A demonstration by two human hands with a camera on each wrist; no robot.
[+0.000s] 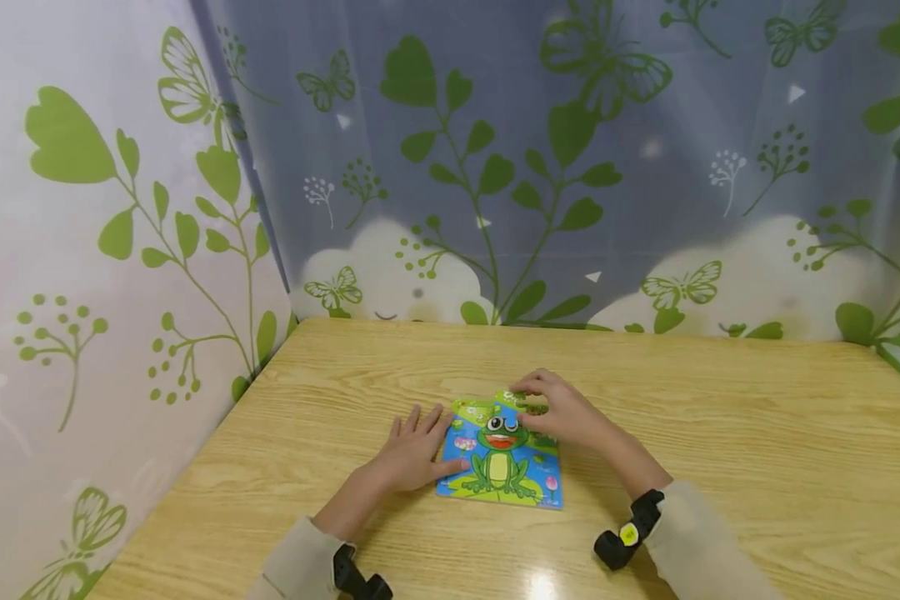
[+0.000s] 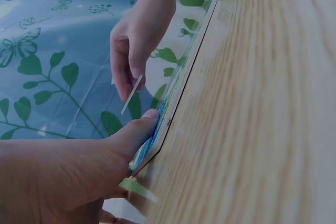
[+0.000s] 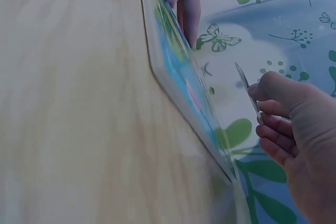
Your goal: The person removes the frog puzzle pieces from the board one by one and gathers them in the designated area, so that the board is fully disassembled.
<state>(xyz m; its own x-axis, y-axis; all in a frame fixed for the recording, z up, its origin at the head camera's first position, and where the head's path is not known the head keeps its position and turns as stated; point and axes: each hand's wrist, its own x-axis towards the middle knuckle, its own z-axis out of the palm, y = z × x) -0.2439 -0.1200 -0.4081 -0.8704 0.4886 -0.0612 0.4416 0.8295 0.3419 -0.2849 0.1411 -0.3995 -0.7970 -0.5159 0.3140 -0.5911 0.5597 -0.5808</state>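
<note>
Holding a thin flat piece (image 2: 131, 95) over a frog board (image 1: 498, 467), a person works with two bare hands. Nearest, on the near side of the board, come two pale sleeves (image 1: 300, 562), each with a black wrist camera (image 1: 630, 533) at the cuff. Beyond them, at the board's left edge, the left hand (image 1: 412, 458) lies with its fingers straight and spread and its thumb resting on the picture; that grip is apart, steadying rather than grasping. The board itself, printed with a green frog on blue, lies flat on the wood-grained counter (image 1: 757, 442). Above the board's far right part, the right hand (image 1: 566, 412) has its grip clamped on the piece, thumb against fingertips; both wrist views show the piece tilted and clear of the board. Farthest, behind the board and along its left, hangs cloth (image 1: 645, 192) printed with leaves and butterflies.

The step in hand appears to be handling this one piece above the board; whether it is coming out or going in cannot be told, and the right hand hides any gap below. If it is to be seated, the next move calls for levelling it and matching its edges to the board's picture, with the left hand bracing.
</note>
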